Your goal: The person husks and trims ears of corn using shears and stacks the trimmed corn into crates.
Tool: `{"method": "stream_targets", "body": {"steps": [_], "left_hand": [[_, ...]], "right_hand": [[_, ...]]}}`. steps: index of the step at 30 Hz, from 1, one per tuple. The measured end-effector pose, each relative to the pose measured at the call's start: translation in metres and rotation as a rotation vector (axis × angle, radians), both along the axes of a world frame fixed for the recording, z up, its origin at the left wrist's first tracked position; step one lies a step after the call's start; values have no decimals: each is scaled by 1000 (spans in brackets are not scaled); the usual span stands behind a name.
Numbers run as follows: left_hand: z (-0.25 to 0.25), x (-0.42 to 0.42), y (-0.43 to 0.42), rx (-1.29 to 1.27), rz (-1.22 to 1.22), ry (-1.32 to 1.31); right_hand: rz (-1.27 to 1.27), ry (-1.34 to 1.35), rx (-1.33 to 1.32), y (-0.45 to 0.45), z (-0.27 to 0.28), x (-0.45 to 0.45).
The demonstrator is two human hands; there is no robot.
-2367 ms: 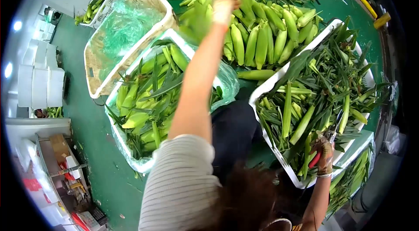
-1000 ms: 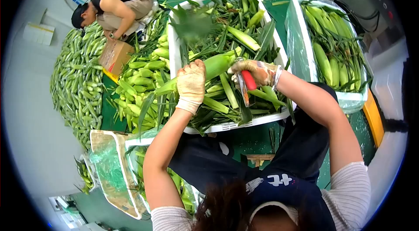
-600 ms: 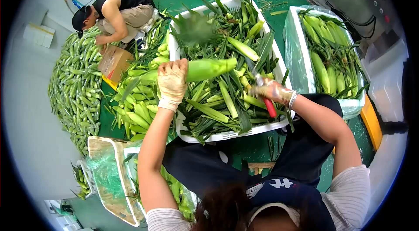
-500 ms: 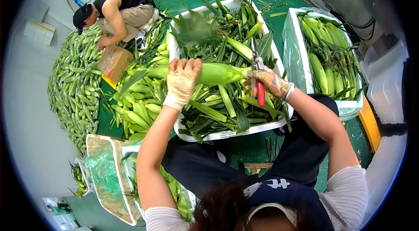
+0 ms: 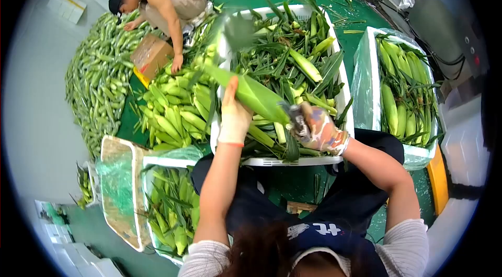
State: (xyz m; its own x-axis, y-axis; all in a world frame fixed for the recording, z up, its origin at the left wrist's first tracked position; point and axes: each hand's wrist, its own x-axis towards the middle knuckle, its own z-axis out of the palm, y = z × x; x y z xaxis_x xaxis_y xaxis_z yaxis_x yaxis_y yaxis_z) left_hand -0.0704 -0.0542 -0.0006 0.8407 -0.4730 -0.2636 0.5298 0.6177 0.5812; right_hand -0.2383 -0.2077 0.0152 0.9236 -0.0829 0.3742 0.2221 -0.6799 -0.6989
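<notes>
A green ear of corn in its husk [image 5: 253,96] slants over the large white crate [image 5: 314,162], its tip toward the upper left. My left hand [image 5: 235,117], in a pale glove, is closed on it from below, thumb along the husk. My right hand [image 5: 321,128], in a patterned glove, grips pruning shears [image 5: 299,122]. The blades meet the ear's lower right end; whether they are apart is blurred. Cut husk leaves [image 5: 272,57] and stalk pieces fill the crate beneath both hands.
A co-worker [image 5: 167,2] crouches at upper left, one hand at the pile of unwrapped corn [image 5: 170,115]. Beyond lies a heap of wrapped ears [image 5: 99,73] beside a cardboard box [image 5: 151,56]. Lined foam boxes of corn stand at right [image 5: 371,94] and lower left [image 5: 172,161].
The ear has tilted, its right end now lower and its tip higher. My left hand has shifted from over the ear to beneath it. The co-worker's arms have spread apart.
</notes>
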Motion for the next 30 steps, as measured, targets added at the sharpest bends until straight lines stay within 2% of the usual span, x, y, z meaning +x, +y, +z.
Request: {"method": "stream_targets", "body": {"steps": [1,3,4,5,7,8,9,10,11,12,13,15,17,19,20,23,24,25,27,28,30], "left_hand": [[-12,10,-2,59,22,-21],[-34,43,8,-26,-173,161],[-13,36,8,32,-103,122],[-12,43,13,28,-97,116],[-19,59,28,95,-142,-65],[-40,74,39,92,-125,-194],[-35,80,44,87,-115,-195],[-29,84,48,518,-77,-404],[-34,86,48,748,-34,-563],[-33,86,47,996,21,-698],[-22,79,40,947,-38,-757],[-40,78,30,1042,-10,-911],[-45,71,23,1112,-123,-1015],[-37,55,16,1124,-234,-1058],[-35,47,14,1093,-262,-1050],[12,10,5,1499,-480,-1200],[4,18,2,1199,-637,-1117],[-4,17,5,1201,-650,-1110],[0,13,8,965,-726,-985],[7,12,10,863,-752,-939],[8,20,22,818,-715,-1272]], "right_hand": [[20,104,-48,7,-6,-1],[-144,25,87,18,-9,-2],[-235,197,83,11,-11,2],[-297,183,425,-1,-35,9],[-504,312,400,-19,-14,16],[-563,239,313,-35,-33,22],[-616,163,224,-48,-49,32],[-563,333,42,-49,-21,37],[-483,510,-43,-57,-20,40],[-482,512,-248,-52,-23,44],[-489,501,-446,-46,-27,49],[-389,530,-435,-30,-20,50],[-143,658,-100,-27,-10,48],[-38,589,126,-27,-10,52],[-13,640,160,-30,-17,56],[138,559,252,-37,-28,66],[150,571,223,-38,-22,64],[151,544,283,-38,-32,60],[168,540,480,-31,-46,46],[80,677,731,-19,-21,34],[65,712,939,-16,-24,20]]}}
